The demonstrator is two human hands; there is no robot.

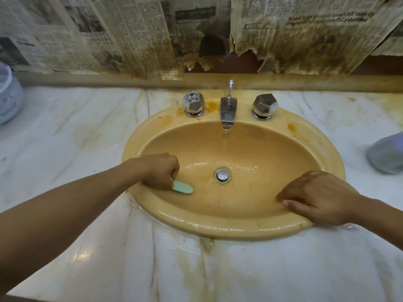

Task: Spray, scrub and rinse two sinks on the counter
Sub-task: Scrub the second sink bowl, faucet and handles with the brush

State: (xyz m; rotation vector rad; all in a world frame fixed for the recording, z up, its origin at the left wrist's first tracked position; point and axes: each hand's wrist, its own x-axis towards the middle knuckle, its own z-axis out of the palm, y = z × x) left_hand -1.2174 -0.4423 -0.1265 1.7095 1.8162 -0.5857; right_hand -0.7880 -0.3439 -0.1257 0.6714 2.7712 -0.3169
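Observation:
An oval, tan-yellow sink (257,231) is set into the marble counter, with a chrome drain plug (222,175) at its bottom. A thin stream of water runs from the chrome faucet (227,112) into the basin. My left hand (159,170) is shut on a pale green brush (183,187), whose head lies against the sink's left inner wall. My right hand (318,197) rests flat on the sink's front right rim, fingers spread and holding nothing. The front rim is wet.
Two faceted chrome tap knobs (193,103) (265,105) flank the faucet. A pale container (8,94) stands at the far left and a grey-blue object (386,153) lies at the right edge. Stained newspaper (130,35) covers the wall. The marble counter (65,131) has rust stains.

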